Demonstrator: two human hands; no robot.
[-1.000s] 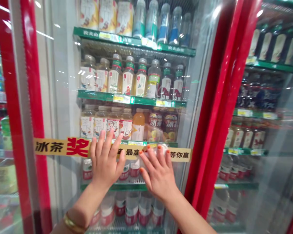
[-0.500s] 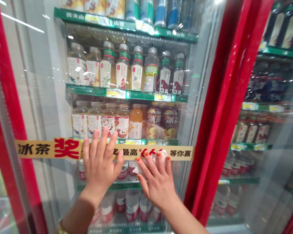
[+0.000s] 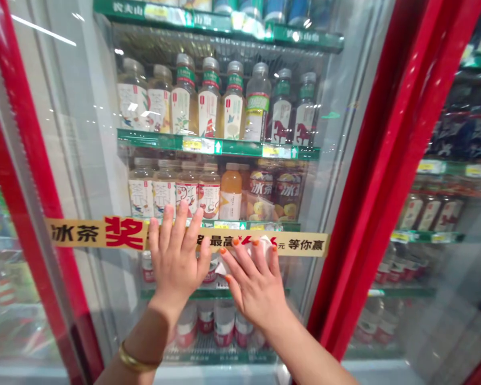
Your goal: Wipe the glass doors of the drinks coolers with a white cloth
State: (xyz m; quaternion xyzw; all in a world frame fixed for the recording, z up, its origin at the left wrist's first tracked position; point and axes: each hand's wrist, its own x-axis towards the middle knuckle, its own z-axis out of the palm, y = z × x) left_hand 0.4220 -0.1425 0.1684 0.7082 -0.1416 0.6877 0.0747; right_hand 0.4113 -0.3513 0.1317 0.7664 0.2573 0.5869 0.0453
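Observation:
A yellow banner sticker point(image 3: 308, 245) with black and red characters runs across the glass door point(image 3: 339, 176) of a drinks cooler. My left hand point(image 3: 179, 262) lies flat over the banner's middle, fingers stretched up, holding nothing. A gold bangle point(image 3: 138, 361) circles that wrist. Right of it, my right hand point(image 3: 254, 280), with orange nails, is spread over a crumpled white tissue point(image 3: 221, 267) and keeps it against the banner and glass. Part of the tissue shows between and beside the fingers; the rest is hidden under the hand.
Behind the glass, bottled drinks point(image 3: 208, 104) stand on shelves with green price rails point(image 3: 160, 140). Red frames point(image 3: 369, 176) border the door. More bottles point(image 3: 428, 211) show behind glass at the right.
The view has shifted, so the shelves sit higher and the banner farther right. Relative to the banner, my right hand and the tissue have slid left; my left hand has moved only slightly left.

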